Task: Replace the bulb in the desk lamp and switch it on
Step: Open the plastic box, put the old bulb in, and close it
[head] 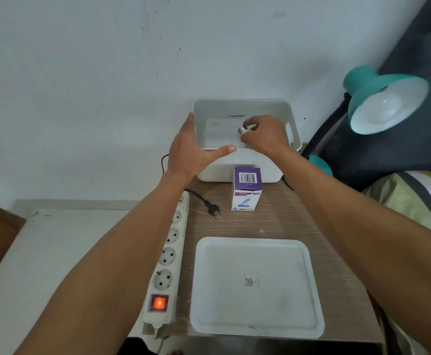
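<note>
**Hands at the bin**

Left hand (192, 147) lies spread open on the bin's (242, 166) left near rim. Right hand (265, 137) inside grips a bulb (242, 129). Far right, the lamp (386, 98) carries another bulb (384, 107).

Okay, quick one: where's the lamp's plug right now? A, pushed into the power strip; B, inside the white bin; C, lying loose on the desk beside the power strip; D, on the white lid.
C: the black plug lies loose on the wooden desk, between the power strip and the bulb box, in no socket.
</note>
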The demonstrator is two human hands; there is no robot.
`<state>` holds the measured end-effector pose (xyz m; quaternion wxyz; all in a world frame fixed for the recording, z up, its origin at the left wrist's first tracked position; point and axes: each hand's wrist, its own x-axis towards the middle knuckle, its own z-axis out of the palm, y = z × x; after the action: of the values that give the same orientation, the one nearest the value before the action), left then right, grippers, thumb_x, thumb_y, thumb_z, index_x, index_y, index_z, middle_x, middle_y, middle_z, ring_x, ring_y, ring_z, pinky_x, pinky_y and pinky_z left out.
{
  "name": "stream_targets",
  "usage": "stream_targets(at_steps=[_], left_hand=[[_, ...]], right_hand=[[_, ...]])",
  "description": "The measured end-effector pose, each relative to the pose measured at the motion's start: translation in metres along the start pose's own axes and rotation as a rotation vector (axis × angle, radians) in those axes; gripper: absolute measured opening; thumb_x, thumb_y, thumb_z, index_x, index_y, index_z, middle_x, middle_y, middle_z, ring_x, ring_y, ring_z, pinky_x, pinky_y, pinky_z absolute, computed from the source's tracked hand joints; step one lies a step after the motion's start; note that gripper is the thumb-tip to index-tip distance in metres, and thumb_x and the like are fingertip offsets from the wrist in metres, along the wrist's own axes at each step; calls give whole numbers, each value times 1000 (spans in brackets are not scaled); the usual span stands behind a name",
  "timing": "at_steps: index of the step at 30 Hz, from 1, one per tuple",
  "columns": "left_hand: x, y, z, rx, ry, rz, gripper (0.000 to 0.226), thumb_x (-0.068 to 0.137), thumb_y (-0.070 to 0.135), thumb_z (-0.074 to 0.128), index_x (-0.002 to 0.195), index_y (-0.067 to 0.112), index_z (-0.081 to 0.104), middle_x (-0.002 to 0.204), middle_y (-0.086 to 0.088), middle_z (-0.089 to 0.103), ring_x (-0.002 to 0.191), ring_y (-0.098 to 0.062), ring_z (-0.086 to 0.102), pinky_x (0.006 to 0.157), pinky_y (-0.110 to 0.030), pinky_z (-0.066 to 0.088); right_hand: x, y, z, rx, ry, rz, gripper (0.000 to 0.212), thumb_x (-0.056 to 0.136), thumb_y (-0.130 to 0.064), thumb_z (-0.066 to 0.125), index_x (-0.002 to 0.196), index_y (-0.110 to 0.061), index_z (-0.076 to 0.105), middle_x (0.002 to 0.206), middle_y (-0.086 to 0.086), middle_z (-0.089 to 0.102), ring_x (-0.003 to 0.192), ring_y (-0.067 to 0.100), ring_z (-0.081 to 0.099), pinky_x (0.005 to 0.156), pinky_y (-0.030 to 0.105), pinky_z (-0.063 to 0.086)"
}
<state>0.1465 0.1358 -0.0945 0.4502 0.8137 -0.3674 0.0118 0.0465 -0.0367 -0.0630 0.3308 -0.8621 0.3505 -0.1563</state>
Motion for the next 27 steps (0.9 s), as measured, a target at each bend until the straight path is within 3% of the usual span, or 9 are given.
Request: stream_targets(at_steps=[5,9,11,13,17,21,27], left_hand=[[1,0,-2,20,-49,-14,108,58,80,80,144,31,38,134,9,56,120,-11,55,92,-32,55],[6,4,-7,130,-134,-75,118,57,87,73,148,26,30,143,3,47,130,-19,49,97,-44,53],[6,7,-9,196,-187,-146,134,57,93,66,157,20,15,161,-5,28,149,-25,29,113,-52,42],[-4,14,-12,172,-189,-183,137,62,92,62,161,21,-1,170,-3,7,157,-22,6,123,-52,26],[-50,23,-19,47,-58,-175,120,71,89,60,160,27,9,167,0,20,154,-23,22,118,-54,37],[-118,19,-23,-11,-37,-190,109,75,83,63,158,30,17,164,2,28,151,-20,30,114,-53,42],[-230,25,-17,11,-171,-315,114,75,82,62,161,30,9,169,3,17,155,-19,17,124,-45,24]], right_hand=[[-3,-2,0,-80,-16,-16,43,85,-30,68,126,-20,65,118,8,69,100,22,66,81,29,51],[-10,-5,-8,-94,13,-17,47,88,-41,67,129,-19,62,122,7,67,107,23,64,88,33,50],[-18,-6,-18,-86,43,-24,47,88,-43,67,129,-20,61,124,6,66,110,22,63,90,34,50],[-33,-8,-29,-34,111,-65,46,89,-40,67,130,-20,60,125,4,66,112,19,62,93,33,50],[-76,-5,-46,113,250,-178,42,91,-34,67,130,-19,60,127,0,65,110,14,61,95,36,53],[-127,21,-48,112,259,-136,43,89,-36,68,128,-18,62,124,3,66,109,16,61,93,40,54],[-232,78,-24,76,119,47,55,86,-43,70,133,-18,58,138,8,55,126,24,52,102,39,42]])
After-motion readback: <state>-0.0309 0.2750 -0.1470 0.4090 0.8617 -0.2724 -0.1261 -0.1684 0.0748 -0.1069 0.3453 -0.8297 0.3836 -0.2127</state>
